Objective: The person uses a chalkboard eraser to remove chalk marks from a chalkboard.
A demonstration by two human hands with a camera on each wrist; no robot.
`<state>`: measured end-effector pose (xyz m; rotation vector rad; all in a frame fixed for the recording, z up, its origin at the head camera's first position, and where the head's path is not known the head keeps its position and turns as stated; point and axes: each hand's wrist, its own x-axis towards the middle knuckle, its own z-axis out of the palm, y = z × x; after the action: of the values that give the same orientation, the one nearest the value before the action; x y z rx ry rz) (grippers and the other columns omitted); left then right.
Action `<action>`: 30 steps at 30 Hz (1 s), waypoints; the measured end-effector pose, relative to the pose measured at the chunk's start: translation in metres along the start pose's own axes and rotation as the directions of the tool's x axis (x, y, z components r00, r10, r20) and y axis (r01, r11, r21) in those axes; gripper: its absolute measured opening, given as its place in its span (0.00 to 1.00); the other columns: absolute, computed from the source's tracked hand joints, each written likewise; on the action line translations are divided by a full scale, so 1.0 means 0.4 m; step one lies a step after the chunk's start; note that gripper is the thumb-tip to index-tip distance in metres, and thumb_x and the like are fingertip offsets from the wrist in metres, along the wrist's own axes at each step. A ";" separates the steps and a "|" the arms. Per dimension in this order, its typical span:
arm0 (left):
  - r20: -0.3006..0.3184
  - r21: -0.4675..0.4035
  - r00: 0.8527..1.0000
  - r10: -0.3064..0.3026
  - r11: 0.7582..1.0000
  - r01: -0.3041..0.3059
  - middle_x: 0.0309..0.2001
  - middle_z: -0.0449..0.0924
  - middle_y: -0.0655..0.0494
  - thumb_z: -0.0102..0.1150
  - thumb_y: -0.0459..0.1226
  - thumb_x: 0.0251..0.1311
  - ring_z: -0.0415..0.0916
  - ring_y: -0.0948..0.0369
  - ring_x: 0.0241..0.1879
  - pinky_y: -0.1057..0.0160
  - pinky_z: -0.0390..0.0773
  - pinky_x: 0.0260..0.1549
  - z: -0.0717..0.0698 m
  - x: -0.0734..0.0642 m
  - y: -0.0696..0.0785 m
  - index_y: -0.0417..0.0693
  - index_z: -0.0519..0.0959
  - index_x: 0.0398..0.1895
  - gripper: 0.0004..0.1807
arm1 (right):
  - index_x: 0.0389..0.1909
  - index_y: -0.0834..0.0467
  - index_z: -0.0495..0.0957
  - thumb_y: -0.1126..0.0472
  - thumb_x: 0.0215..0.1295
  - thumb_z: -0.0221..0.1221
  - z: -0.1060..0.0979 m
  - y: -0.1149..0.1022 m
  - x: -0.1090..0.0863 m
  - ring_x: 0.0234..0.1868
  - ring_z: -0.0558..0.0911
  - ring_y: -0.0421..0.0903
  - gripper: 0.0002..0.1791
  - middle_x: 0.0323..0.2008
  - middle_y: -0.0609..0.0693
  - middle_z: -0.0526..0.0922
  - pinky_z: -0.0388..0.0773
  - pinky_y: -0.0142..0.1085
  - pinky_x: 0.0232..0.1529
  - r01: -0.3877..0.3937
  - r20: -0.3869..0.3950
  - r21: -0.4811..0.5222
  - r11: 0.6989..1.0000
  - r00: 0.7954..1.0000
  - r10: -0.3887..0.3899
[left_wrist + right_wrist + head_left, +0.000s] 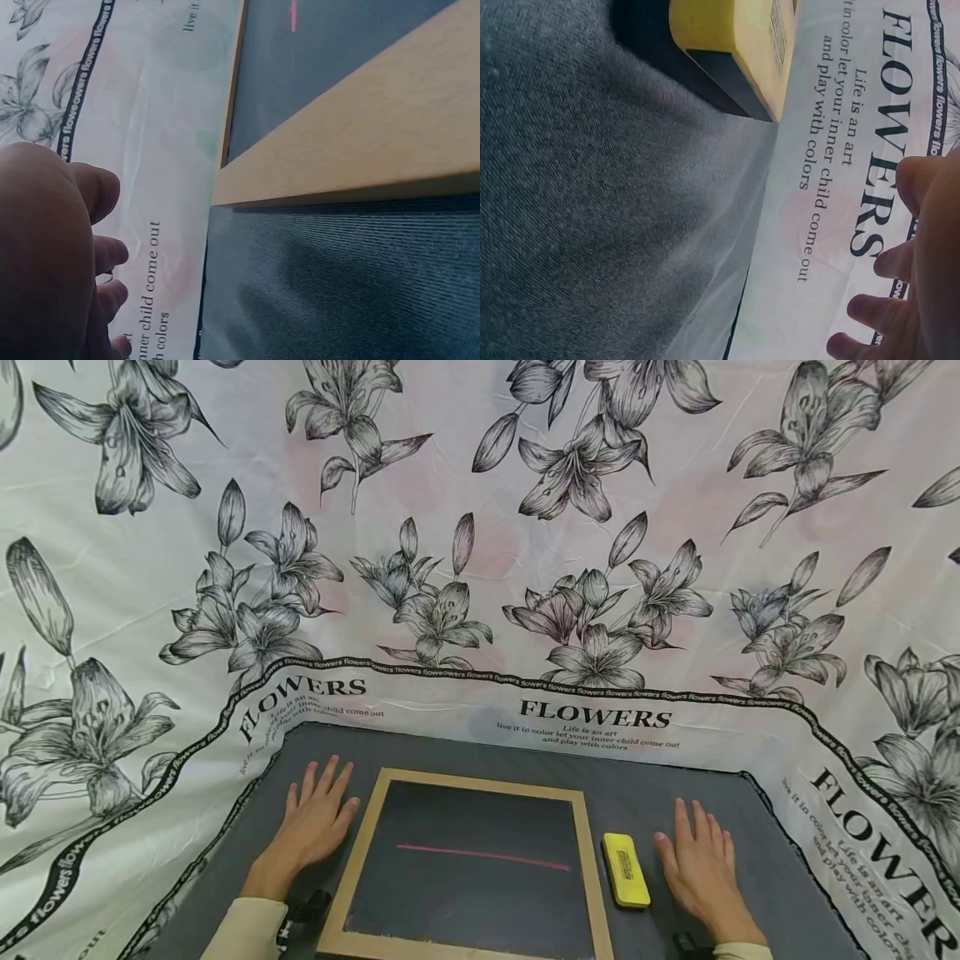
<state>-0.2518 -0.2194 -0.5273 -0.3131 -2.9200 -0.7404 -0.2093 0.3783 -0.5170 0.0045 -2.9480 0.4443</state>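
Observation:
A small blackboard (465, 897) in a light wooden frame (358, 852) lies in the middle of the dark grey surface. One pinkish-red line (483, 857) runs across it from left to right. Just right of the frame lies a yellow board eraser (626, 870) with a dark underside; its near end shows in the right wrist view. My left hand (318, 818) is left of the frame, fingers spread and holding nothing. My right hand (703, 868) is to the right of the eraser, apart from it, its fingers extended and holding nothing.
A white sheet (450, 693) with black lily drawings and "FLOWERS" lettering rises behind the grey surface (675, 777) and along both sides. Dark wrist straps (309, 906) sit at the cuffs of the light sleeves (246, 931).

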 end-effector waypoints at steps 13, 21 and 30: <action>-0.085 -0.034 0.985 0.152 0.987 -0.156 0.83 0.65 0.37 0.53 0.37 0.83 0.60 0.26 0.79 0.18 0.60 0.73 0.023 -0.009 -0.022 0.38 0.66 0.84 0.31 | 0.82 0.75 0.58 0.50 0.86 0.54 -0.012 -0.043 -0.006 0.74 0.63 0.82 0.39 0.75 0.82 0.62 0.65 0.78 0.70 -0.096 0.083 0.056 0.994 0.992 0.091; 0.042 -0.122 0.984 0.172 0.979 -0.166 0.72 0.81 0.42 0.61 0.32 0.79 0.78 0.38 0.72 0.33 0.78 0.69 0.024 -0.018 -0.014 0.42 0.79 0.75 0.24 | 0.67 0.79 0.75 0.43 0.79 0.63 0.009 -0.104 -0.015 0.52 0.84 0.69 0.41 0.54 0.74 0.82 0.83 0.66 0.51 -0.110 0.193 0.045 0.993 0.976 0.100; 0.102 -0.116 0.959 0.263 0.961 -0.251 0.72 0.82 0.44 0.70 0.34 0.72 0.81 0.41 0.69 0.37 0.81 0.67 0.040 -0.023 -0.032 0.41 0.83 0.71 0.25 | 0.60 0.78 0.80 0.39 0.67 0.72 0.064 -0.136 -0.030 0.38 0.78 0.54 0.44 0.43 0.66 0.82 0.79 0.51 0.35 -0.195 0.185 0.017 0.981 0.964 0.188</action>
<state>-0.2467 -0.2244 -0.5488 -0.7544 -2.8706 -0.8556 -0.1999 0.3187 -0.5271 -0.2516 -3.1350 0.5494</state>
